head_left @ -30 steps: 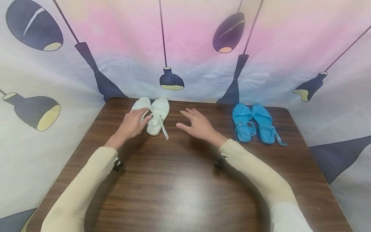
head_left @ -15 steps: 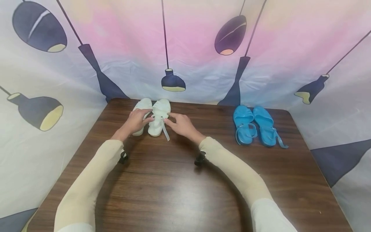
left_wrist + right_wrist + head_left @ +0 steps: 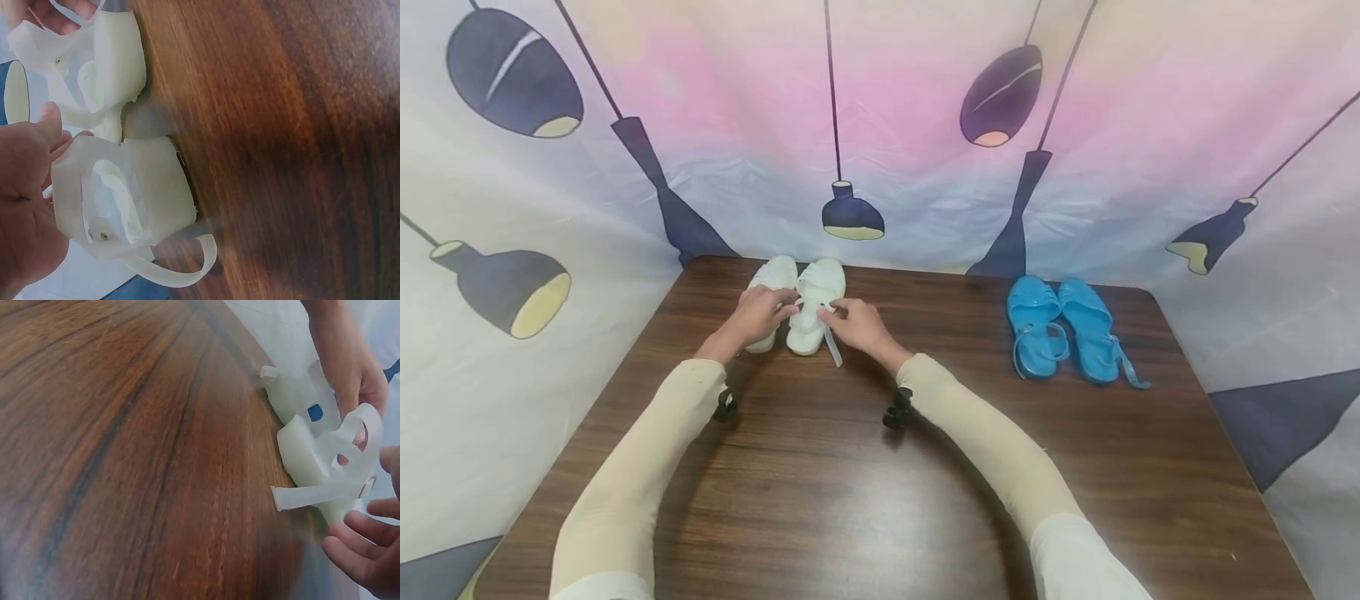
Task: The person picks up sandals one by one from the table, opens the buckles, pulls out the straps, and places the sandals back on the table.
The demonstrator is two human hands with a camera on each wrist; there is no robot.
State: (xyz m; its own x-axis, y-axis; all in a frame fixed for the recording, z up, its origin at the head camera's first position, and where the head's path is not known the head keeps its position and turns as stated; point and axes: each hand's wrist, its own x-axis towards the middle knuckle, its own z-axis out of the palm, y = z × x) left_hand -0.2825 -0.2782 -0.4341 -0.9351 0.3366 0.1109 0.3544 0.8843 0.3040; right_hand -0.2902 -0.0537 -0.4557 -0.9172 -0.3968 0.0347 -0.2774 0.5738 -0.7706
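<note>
A pair of white jelly sandals stands side by side at the back left of the table. My left hand [image 3: 756,317] reaches over the left white sandal [image 3: 777,271] and pinches the ankle strap of the right white sandal [image 3: 822,275] from its left side. On the other side, my right hand [image 3: 860,325] has thumb and forefinger at the small buckle [image 3: 369,486] and pinches the strap there. The loose strap end [image 3: 303,497] hangs toward the table in the right wrist view. In the left wrist view, both sandals' heels show, and the left hand [image 3: 28,194] lies behind them.
A pair of blue jelly sandals [image 3: 1056,329] stands at the back right of the brown wooden table [image 3: 880,492]. Behind the table hangs a cloth [image 3: 910,108] printed with dark lamps. A black wrist camera [image 3: 897,412] is worn under the right sleeve.
My right hand has moved left from open air to the right white sandal's strap, its fingers closing in. The left hand has shifted slightly right, its fingertips coming together. The sandals stay in place.
</note>
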